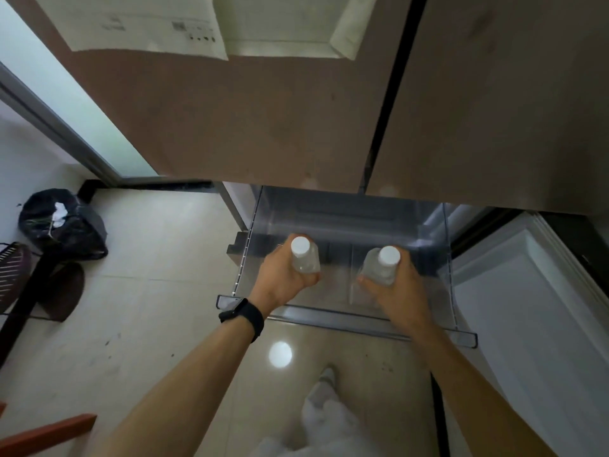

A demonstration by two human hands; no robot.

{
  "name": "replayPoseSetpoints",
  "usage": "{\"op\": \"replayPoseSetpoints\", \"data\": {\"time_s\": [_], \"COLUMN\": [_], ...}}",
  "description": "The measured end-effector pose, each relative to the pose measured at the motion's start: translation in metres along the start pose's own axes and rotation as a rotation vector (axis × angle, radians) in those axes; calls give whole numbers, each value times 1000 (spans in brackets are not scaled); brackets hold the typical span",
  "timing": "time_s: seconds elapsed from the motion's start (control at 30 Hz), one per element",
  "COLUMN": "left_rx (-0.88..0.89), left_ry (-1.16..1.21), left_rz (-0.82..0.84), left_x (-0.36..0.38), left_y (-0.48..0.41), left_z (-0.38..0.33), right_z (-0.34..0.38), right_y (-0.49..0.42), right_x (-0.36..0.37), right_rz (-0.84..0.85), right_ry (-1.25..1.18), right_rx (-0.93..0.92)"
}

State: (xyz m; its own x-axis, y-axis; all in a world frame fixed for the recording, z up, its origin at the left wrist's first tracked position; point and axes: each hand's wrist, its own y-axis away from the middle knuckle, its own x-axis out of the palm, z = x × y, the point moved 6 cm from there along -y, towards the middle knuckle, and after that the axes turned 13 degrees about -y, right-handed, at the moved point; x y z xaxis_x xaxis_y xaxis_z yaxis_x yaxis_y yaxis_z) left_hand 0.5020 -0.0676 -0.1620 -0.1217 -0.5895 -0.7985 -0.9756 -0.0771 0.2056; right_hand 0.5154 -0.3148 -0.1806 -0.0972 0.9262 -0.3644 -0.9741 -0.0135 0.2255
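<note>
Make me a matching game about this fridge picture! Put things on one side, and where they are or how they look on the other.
Things:
1. left bottle cap
2. black bag
3. fridge drawer
4. wristband

Matches:
A. on the left wrist
B. pulled open
C. white
D. on the floor

Pairs: 1-C, 2-D, 3-B, 4-A

Glossy tiled floor [148, 308], black bag [62, 225] near glass door [66, 103].

Dim, soft wide-angle view
Daylight from the frosted door [66, 103] at ten o'clock; glare on floor [158, 308] at six.
</note>
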Motion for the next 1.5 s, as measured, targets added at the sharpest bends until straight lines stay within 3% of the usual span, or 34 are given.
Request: {"op": "replayPoseSetpoints", "data": {"time_s": [0.23,0.5,0.67,0.83,1.07,1.27,1.5], "left_rx": [37,-71,-307,-600,-981,-1220,-1375], "left_ry": [131,191,95,52,120,192,209], "left_rz": [-214,-597,-740,-805,-923,-981,-1005], "left_x": [-67,-174,-192,-164,-120,-95,-99], "left_y": [44,217,390,582,813,939,1031], "left_z": [-8,57,141,215,269,309,386], "right_z": [58,191,198,180,155,135,125], "right_y": [34,138,262,424,633,750,842], "right_x": [8,108,222,322,417,484,588], "right_rz": [-29,269,610,948,1392,1612,1733], "right_ry": [-95,-155,-53,1,120,241,345], "right_rx": [-171,-499,-594,-693,-770,-776,-812]}}
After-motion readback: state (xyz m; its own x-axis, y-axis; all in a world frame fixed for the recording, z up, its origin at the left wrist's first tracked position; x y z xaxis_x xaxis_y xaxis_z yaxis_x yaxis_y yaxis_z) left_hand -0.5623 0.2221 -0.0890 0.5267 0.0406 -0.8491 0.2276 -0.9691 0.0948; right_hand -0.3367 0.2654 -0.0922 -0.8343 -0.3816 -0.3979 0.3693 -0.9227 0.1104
